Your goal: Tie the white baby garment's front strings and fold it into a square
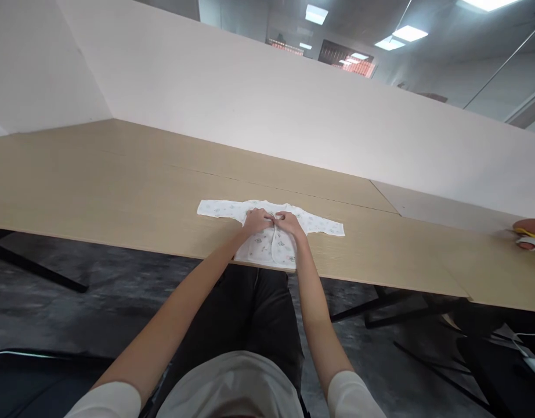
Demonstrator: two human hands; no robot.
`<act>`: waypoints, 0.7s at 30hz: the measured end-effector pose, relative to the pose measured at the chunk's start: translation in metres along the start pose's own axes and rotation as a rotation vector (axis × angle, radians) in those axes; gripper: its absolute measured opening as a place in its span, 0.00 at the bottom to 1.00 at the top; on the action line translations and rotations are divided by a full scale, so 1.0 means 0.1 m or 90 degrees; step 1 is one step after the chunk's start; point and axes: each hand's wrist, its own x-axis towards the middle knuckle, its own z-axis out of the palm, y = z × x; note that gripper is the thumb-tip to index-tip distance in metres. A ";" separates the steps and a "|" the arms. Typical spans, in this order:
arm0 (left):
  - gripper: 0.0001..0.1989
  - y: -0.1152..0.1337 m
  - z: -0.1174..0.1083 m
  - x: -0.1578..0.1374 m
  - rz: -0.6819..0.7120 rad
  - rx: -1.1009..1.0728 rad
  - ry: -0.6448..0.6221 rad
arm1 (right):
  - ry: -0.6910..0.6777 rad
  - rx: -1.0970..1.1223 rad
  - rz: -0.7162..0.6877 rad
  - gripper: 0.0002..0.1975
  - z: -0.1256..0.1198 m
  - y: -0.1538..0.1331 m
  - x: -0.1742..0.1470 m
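- Plainly, in the head view, a small white printed shirt (261, 248) lies on the wood-toned bench (119, 186) right in front of the person, its hem by the near edge and its sleeves stretched out to either side.
- The left hand (256, 221) and the right hand (288, 222) are on the upper chest, fingertips meeting or nearly so at the line down the middle of the front.
- As for the grip, the fingers of each hand curl inward, but I can't make out whether any cloth is pinched between them.
- My guess is that the step in hand is working at the front closure, near the collar.
- To my mind, the next move calls for lining up both front edges, one hand steadying while the other works.
- Well apart, toward the bench's right end, sits a brown-and-yellow object (531, 233) I can't identify.
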 end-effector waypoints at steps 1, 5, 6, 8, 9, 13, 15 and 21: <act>0.07 0.01 0.01 -0.02 0.014 0.024 -0.009 | -0.007 0.012 -0.003 0.21 -0.01 0.01 0.00; 0.08 0.02 0.01 -0.05 0.062 0.046 -0.023 | -0.004 0.050 -0.015 0.20 -0.04 0.03 -0.01; 0.08 0.01 0.01 -0.05 0.072 0.039 -0.027 | 0.000 0.060 -0.012 0.20 -0.04 0.03 -0.02; 0.09 0.01 0.00 -0.05 0.092 0.028 -0.039 | 0.002 0.083 -0.007 0.21 -0.07 0.03 -0.04; 0.09 0.00 0.00 -0.05 0.100 0.026 -0.044 | -0.002 0.097 -0.004 0.21 -0.08 0.03 -0.05; 0.09 0.00 0.00 -0.04 0.115 0.013 -0.063 | -0.033 0.171 0.003 0.24 -0.14 0.03 -0.08; 0.09 0.00 0.01 -0.04 0.111 0.005 -0.066 | -0.051 0.214 0.005 0.25 -0.15 0.05 -0.07; 0.09 -0.06 0.03 -0.01 0.116 -0.038 -0.045 | -0.057 0.305 -0.013 0.23 -0.16 0.12 -0.10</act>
